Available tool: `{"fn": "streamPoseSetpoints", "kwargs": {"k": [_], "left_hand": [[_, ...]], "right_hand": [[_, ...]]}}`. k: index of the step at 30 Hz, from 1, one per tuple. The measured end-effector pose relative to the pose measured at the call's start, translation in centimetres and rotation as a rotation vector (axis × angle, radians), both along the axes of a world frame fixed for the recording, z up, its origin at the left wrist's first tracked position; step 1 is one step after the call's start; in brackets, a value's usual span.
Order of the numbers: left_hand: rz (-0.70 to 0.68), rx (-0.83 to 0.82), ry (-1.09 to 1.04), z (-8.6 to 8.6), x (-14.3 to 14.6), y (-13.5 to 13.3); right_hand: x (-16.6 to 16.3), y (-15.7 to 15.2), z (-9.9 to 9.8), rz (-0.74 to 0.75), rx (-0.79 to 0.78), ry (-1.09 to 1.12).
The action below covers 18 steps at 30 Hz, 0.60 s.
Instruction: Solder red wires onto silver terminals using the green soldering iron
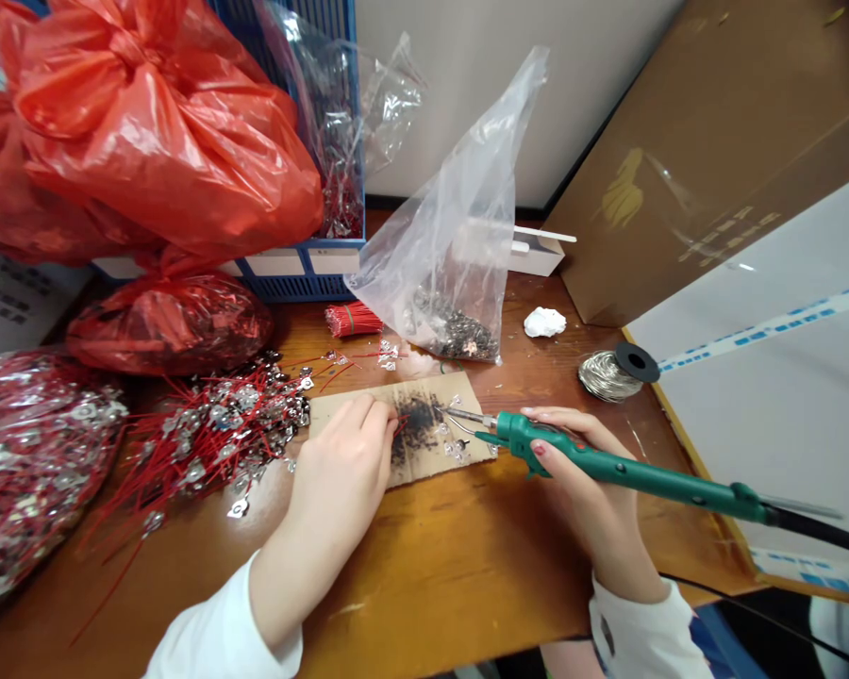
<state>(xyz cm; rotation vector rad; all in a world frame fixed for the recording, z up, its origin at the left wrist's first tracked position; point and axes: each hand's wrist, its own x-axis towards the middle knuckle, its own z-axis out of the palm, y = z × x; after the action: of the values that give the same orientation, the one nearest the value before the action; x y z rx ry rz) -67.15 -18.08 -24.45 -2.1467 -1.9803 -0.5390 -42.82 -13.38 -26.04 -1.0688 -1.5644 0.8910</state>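
Observation:
My right hand (587, 471) is wrapped round a green soldering iron (623, 469). Its metal tip and a thin curved feed tube point left, over a scorched piece of cardboard (346, 401). My left hand (354, 443) is pinched above the cardboard's left half, with a short length of red wire (400, 424) showing at the fingertips. Small metal terminals (459, 449) lie on the cardboard near the iron's tip. Left of my left hand spreads a pile of red wires with metal terminals (233, 424) on the ends.
Red plastic bags (162, 141) and a blue crate (304, 273) stand at the back left. Behind the cardboard are a banded red wire bundle (352, 319) and a clear bag (459, 226) of small metal parts. A solder wire spool (612, 373) and a cardboard box (679, 160) are on the right.

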Motion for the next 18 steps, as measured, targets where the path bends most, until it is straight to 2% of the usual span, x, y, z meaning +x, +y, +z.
{"fn": "streamPoseSetpoints", "kwargs": {"k": [12,15,18], "left_hand": [[0.006,-0.003,0.001,0.13,-0.08,-0.04],[0.006,-0.009,-0.004,0.07,-0.1,-0.11],[0.014,-0.016,-0.01,0.06,-0.11,-0.11]], "right_hand": [[-0.03,0.39,-0.43,-0.087,-0.241,0.156],[0.01,0.3,-0.36,-0.077,-0.196,0.133],[0.12,0.17,-0.18,0.004,-0.05,0.059]]}}
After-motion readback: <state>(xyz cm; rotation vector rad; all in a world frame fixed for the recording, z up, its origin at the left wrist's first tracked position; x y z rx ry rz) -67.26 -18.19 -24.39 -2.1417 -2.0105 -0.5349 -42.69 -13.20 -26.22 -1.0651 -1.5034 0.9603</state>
